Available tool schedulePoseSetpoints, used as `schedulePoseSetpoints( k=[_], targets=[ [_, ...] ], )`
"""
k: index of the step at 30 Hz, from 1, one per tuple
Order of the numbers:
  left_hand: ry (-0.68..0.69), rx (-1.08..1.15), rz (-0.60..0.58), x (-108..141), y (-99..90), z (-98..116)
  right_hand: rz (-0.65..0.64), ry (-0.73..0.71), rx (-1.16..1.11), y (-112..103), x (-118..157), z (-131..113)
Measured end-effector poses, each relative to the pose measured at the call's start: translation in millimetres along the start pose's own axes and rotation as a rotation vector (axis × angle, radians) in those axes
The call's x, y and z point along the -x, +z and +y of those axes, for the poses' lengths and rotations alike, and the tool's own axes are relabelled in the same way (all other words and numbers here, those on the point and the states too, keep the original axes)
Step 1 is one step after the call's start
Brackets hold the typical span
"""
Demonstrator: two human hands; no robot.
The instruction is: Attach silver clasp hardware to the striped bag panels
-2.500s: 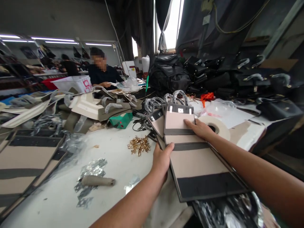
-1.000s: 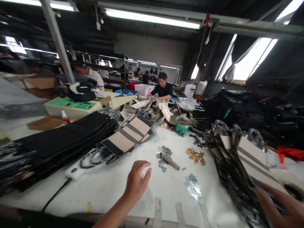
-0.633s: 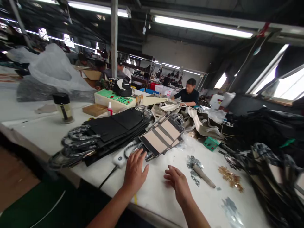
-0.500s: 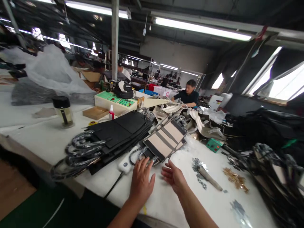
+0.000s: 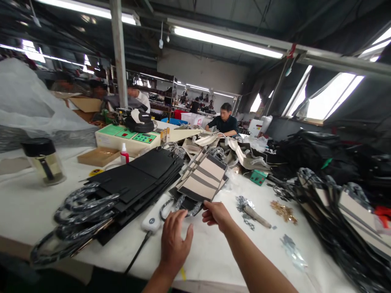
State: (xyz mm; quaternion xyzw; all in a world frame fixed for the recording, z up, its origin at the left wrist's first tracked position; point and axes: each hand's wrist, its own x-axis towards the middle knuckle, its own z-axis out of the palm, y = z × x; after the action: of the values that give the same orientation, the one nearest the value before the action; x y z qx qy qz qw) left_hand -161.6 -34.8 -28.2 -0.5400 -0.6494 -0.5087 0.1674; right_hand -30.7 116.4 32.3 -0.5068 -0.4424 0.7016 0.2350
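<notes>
My left hand (image 5: 175, 238) is over the white table near a plastic-wrapped handle loop, fingers apart and holding nothing. My right hand (image 5: 216, 215) has its thumb and curled fingers at the near corner of the top bag panel (image 5: 203, 177), which is beige with dark strips and a black edge. That panel lies tilted on a small stack of similar ones, with wrapped handles (image 5: 180, 202) sticking out at the near end. A white power strip (image 5: 152, 219) with a black cord is just left of my left hand. Black bag panels (image 5: 137, 175) with wrapped handles are piled further left.
Metal bits (image 5: 244, 203), a stick-like tool (image 5: 256, 215) and gold-coloured hardware (image 5: 283, 211) lie at the right. More black bag pieces (image 5: 330, 228) crowd the right edge. A lidded jar (image 5: 44, 162) and a cardboard tray (image 5: 98, 156) stand left. A co-worker (image 5: 224, 121) sits across the table.
The view has turned to the right. My right hand has come forward to the corner of the beige-and-black bag panel and its fingers have closed there. My left hand stays open near the handles.
</notes>
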Motion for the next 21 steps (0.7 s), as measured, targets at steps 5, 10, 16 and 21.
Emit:
schedulePoseSetpoints(
  k=[5, 10, 16, 21],
  targets=[
    [-0.004, 0.024, -0.017, -2, 4.3, -1, 0.068, -0.138, -0.172, -11, 2, -7],
    [-0.356, 0.301, 0.012, -9, -6.1, 13, 0.080, -0.276, -0.445, -15, 12, -31],
    [-1.160, 1.237, -0.205, -67, -10.7, 52, -0.103, -0.512, -0.507, -73, 90, -27],
    [-1.162, 1.466, -0.634, -101, -1.9, 73, -0.118, -0.462, -0.095, -136, 174, 60]
  ],
)
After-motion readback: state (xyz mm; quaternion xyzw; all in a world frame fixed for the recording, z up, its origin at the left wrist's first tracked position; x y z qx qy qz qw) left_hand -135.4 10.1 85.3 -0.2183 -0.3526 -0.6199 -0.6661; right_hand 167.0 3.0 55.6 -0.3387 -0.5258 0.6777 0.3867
